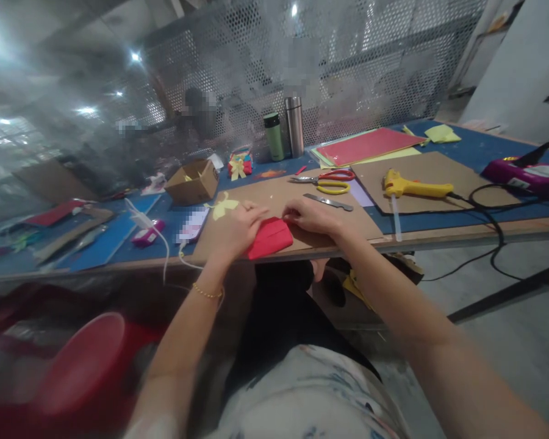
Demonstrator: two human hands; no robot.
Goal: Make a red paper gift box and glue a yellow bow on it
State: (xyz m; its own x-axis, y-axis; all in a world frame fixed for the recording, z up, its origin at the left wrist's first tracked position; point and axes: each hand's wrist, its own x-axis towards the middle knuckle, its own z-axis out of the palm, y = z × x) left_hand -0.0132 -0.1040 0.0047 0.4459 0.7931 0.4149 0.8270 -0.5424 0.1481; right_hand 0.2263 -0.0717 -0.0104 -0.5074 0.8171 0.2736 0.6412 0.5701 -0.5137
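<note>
A folded red piece [271,237], felt or paper by its look, lies at the near edge of a brown cardboard sheet [343,227]. Along its left side rests my left hand [244,225], fingers stretched out to the right over its upper edge; the thumb is hidden. At the upper right corner the curled fingers of my right hand [307,215] pinch the red piece. A yellow bow-shaped cutout [224,206] lies just beyond my left hand. Past my right hand are a grey blade-like tool [328,202] and scissors [333,182] with red and yellow handles.
A yellow glue gun [416,186] with a black cord lies on cardboard at right. Behind stand a green bottle [274,138] and a steel flask [294,128]. To the left are a small cardboard box [193,186] and a phone [193,223] on a white cable. Coloured sheets [370,146] lie at the back.
</note>
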